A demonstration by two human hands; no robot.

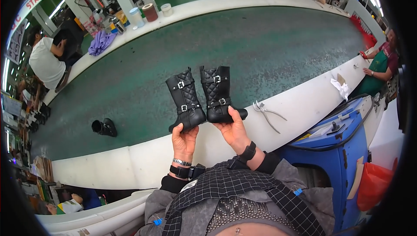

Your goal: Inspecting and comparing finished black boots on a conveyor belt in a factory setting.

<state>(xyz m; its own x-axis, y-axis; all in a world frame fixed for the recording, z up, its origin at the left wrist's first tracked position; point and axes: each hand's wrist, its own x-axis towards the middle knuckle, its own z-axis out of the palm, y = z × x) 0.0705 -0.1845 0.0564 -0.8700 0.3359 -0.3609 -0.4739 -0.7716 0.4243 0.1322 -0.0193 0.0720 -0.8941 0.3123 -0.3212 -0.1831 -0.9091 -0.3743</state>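
Note:
Two small black boots, quilted and fitted with silver-buckled straps, are held up side by side over the near edge of the green belt. My left hand [185, 139] grips the left boot [186, 99] by its foot, thumb on the toe side. The right boot [217, 92] is held by its foot in my right hand [233, 128], with the thumb over its top. The shafts of both point away from me, and their toes turn outward. My fingers beneath the boots are partly hidden. A pair of pliers [268, 115] lies on the white ledge beside my right hand.
Another black boot [104, 127] rests on the green belt [143, 84] at left. On the far ledge are a purple cloth [102, 42], a brown-red roll [150, 12] and containers. A blue machine [334, 149] stands at my right. Co-workers are at left, right and far back.

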